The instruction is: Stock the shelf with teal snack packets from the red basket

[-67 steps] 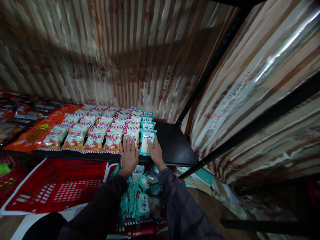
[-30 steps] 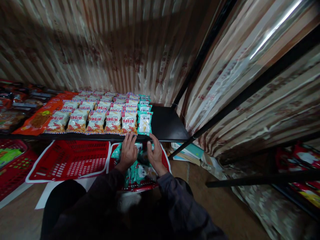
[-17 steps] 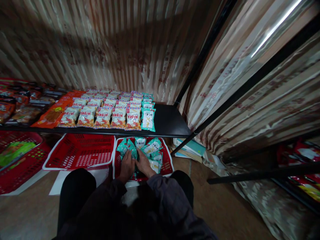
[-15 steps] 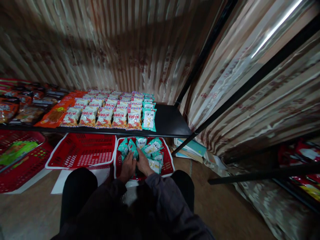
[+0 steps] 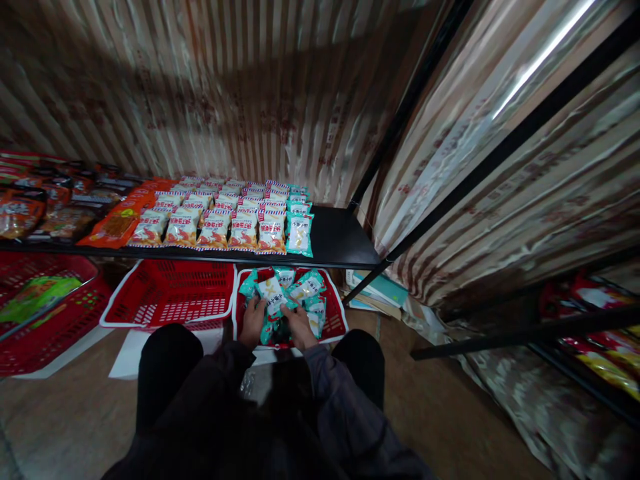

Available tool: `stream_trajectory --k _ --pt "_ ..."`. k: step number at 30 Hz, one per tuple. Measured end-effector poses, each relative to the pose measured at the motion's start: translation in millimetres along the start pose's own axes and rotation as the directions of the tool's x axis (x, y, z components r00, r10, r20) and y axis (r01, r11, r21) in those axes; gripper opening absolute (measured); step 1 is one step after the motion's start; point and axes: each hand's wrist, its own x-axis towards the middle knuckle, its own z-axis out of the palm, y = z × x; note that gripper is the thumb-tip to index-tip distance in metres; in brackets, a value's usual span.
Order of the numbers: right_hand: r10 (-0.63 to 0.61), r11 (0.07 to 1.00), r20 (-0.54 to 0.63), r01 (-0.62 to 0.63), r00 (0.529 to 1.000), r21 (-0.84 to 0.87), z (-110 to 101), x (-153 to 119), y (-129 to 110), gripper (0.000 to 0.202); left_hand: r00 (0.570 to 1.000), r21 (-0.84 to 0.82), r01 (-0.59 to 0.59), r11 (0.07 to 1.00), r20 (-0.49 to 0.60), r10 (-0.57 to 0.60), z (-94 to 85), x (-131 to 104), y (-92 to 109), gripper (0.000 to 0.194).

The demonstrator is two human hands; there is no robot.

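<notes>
The packet (image 5: 273,295) lies just ahead of the hands, above the basket (image 5: 334,320), its long axis pointing away from the person, with the far end tipped slightly left. Neither hand is the nearer; both touch it. The left hand (image 5: 253,322) is half curled, its fingers at the near left edge, and the right hand (image 5: 299,325), about as far closed, has its thumb at the near right corner. I can't tell from here whether anything else is tucked under the palms. Straight on and a touch to the right, matching packets (image 5: 300,235) line the shelf (image 5: 345,240), the right hand being closer to them. The packet is glossy film, teal around a white panel, pillow-shaped and creased. The basket is red perforated plastic with a pale rim; the shelf is flat, dark and smooth.
</notes>
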Motion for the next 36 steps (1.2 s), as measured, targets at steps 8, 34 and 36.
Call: stream_trajectory --k 8,34,36 --pt "0.126 0.987 0.108 -0.136 0.986 0.09 -1.4 -20.9 -26.1 0.06 0.982 -0.38 0.188 0.906 0.099 -0.162 1.4 6.5 33.7 0.031" --pt "-0.345 0.698 0.195 0.39 0.918 -0.6 -18.6 8.6 -91.0 0.041 0.949 -0.264 0.084 0.961 0.314 0.003 -22.1 -10.3 41.7 0.046" --pt "-0.359 0.69 0.18 0.39 0.916 -0.609 -17.3 10.7 -90.2 0.041 0.96 -0.266 0.085 0.96 0.281 -0.007 -22.3 -14.1 41.3 0.043"
